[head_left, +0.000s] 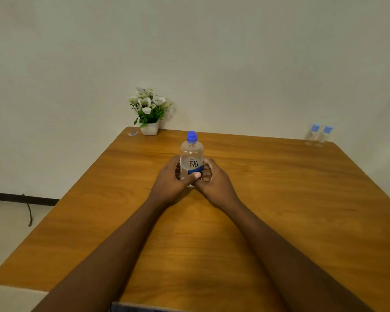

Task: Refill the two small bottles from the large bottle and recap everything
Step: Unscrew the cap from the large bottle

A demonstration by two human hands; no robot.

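Note:
The large clear bottle (191, 154) with a blue cap and a white and blue label stands upright in the middle of the wooden table (279, 199). My left hand (173, 179) wraps its lower left side, thumb across the front. My right hand (212, 179) grips its lower right side. Two small clear bottles, one (312, 134) beside the other (324, 136), stand capped in blue at the far right corner, well away from both hands.
A white pot of white flowers (149, 113) sits at the table's far left edge against the wall. A small wrapper-like scrap (132, 133) lies left of it. A dark cable (28, 210) runs on the floor at left.

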